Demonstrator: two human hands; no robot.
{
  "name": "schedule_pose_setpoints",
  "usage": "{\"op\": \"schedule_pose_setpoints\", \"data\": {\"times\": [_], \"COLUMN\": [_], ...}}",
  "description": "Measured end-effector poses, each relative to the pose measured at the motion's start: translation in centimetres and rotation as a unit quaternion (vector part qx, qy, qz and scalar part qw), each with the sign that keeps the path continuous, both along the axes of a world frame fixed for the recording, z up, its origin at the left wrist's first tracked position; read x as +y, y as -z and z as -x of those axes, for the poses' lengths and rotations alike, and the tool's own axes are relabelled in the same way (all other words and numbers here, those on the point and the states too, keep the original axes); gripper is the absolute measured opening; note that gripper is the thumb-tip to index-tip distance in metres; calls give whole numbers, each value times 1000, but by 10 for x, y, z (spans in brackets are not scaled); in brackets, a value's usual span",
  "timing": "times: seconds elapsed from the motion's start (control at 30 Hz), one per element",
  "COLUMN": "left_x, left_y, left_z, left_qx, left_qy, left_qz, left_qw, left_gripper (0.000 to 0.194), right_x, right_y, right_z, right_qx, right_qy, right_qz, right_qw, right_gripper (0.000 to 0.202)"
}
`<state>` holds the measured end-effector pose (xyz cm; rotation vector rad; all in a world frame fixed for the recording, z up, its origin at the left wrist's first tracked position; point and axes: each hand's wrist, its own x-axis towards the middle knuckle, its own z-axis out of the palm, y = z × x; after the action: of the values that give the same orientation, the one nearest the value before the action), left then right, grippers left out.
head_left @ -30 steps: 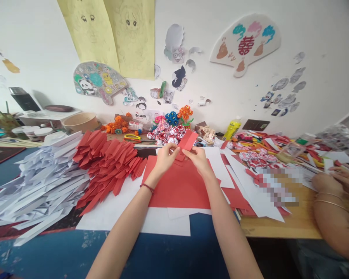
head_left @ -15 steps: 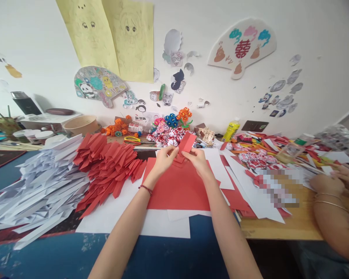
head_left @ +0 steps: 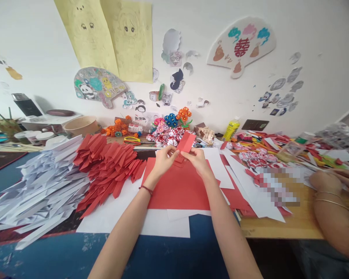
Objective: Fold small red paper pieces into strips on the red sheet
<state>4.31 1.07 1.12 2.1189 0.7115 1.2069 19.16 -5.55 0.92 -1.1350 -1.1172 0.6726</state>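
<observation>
Between my two hands a small red paper strip (head_left: 187, 142) is held tilted, its upper end leaning right. My left hand (head_left: 165, 159) pinches its lower left side, and my right hand (head_left: 198, 161) pinches its lower right edge. Directly below lies a large red paper sheet (head_left: 177, 190), with a few small red pieces (head_left: 178, 161) near its top edge. To the left is a heap of folded red paper strips (head_left: 107, 166). Beside that spreads a larger heap of folded white paper strips (head_left: 46, 190).
White sheets (head_left: 133, 224) lie under the red one on the blue table (head_left: 163, 255). Red-and-white folded flowers (head_left: 171, 136) and a yellow bottle (head_left: 231, 128) stand behind. A co-worker's hands (head_left: 331, 182) are at the right, by a wooden table (head_left: 279, 228).
Both my hands stay at nearly the same spot, still pinching the red paper strip. The co-worker's hands at the right have shifted slightly.
</observation>
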Motion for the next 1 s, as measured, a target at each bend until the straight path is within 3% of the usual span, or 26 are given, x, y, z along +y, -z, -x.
{"op": "schedule_pose_setpoints", "data": {"times": [0.33, 0.47, 0.6, 0.83, 1.0], "left_x": [-7, -4, -4, -4, -1], "left_y": [-4, -4, -3, -1, 0], "left_z": [-1, -1, -1, -2, -2], "left_qx": [-43, -26, -7, 0, -11], "left_qy": [-6, 43, 70, 59, 2], "left_qz": [6, 47, 47, 37, 43], "left_qw": [999, 998, 996, 998, 999], "left_gripper": [26, 33, 27, 27, 21], "right_x": [0, -1, -1, 0, 0], "right_y": [-1, -1, -1, -1, -1], "right_z": [2, 1, 0, 2, 2], "right_qx": [-5, 8, 17, 20, 20], "right_qy": [-6, -3, 15, 14, 4], "right_qz": [-6, -17, -15, -11, -4], "right_qw": [1000, 1000, 1000, 1000, 1000], "right_gripper": [29, 25, 25, 25, 24]}}
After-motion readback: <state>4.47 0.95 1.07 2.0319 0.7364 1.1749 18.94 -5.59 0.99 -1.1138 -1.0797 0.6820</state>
